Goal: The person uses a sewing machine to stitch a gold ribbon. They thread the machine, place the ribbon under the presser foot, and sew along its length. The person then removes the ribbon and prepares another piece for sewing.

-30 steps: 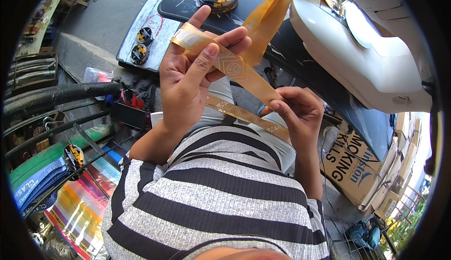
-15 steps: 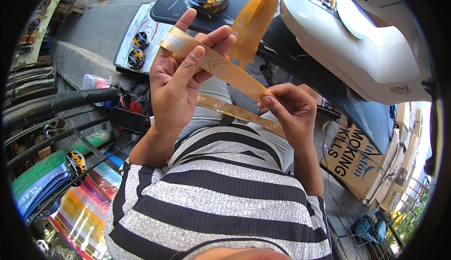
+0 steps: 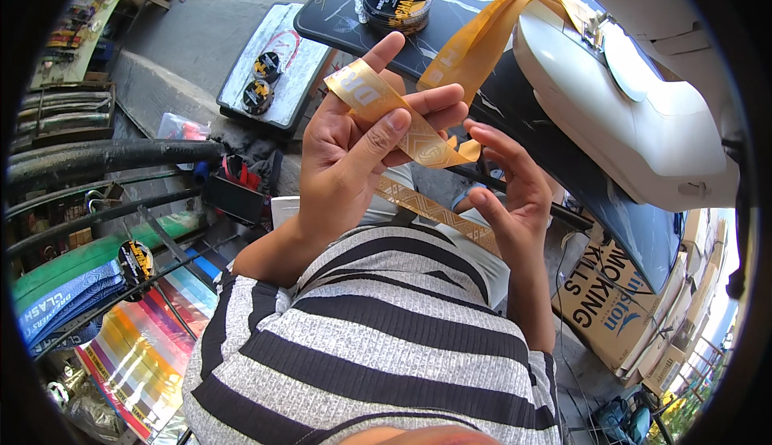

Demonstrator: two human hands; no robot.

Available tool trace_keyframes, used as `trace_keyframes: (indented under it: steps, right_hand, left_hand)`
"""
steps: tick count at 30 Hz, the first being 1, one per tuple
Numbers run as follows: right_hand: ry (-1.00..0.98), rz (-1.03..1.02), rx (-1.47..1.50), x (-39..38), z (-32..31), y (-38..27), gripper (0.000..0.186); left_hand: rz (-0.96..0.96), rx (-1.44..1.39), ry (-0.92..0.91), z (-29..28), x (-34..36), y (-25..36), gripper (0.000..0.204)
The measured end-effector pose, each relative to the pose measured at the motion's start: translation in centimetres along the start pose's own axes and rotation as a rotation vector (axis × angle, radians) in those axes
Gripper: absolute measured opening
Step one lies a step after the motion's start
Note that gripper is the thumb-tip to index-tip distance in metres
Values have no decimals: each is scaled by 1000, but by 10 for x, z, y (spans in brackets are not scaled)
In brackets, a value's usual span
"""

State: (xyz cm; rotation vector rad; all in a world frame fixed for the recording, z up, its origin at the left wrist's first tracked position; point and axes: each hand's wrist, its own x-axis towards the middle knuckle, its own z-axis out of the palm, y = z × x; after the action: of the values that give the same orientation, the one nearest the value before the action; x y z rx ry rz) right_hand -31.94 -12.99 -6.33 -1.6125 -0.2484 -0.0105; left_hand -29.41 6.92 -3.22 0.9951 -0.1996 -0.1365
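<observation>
My left hand (image 3: 338, 151) is raised above my lap, its thumb pressing a printed gold ribbon (image 3: 362, 95) against the fingers. The ribbon loops over that hand, and its short loose part curls toward the right. My right hand (image 3: 519, 196) is just right of this curl, fingers spread and bent, with nothing visible in it. A patterned length of gold ribbon (image 3: 438, 210) crosses my lap beneath the hands. More gold ribbon (image 3: 478, 39) hangs in folds by the white sewing machine (image 3: 603, 115). How these lengths join is hidden behind my hands.
The sewing machine stands on a black marbled table (image 3: 338, 15), with a stack of round black discs (image 3: 398, 4) at its far left. Two similar discs (image 3: 258, 96) lie on a low white-topped stand (image 3: 281, 39). A cardboard box (image 3: 599, 308) is at right, black metal bars (image 3: 112, 155) at left.
My right hand has let go of the ribbon and its fingers have opened. The freed ribbon part now curls beside my left hand. The whole view has shifted a little.
</observation>
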Motion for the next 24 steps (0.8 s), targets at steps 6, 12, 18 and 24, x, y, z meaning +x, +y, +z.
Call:
trace_keyframes:
  steps: [6,12,18,24]
  right_hand:
    - [-45,-76,-92,7,4,1,25]
    - [-28,11,-85,1,-1,0,13]
    - [-1,8,-50,-1,-2,2,11]
    - [-10,-12,-100,-3,-5,0,12]
  left_hand:
    - [-12,-29,-23,2,0,1,57]
    - [9,2,-15,1,0,1,59]
    - [10,20,-27,3,2,-1,59]
    - [-7,-11,-47,2,2,0,60]
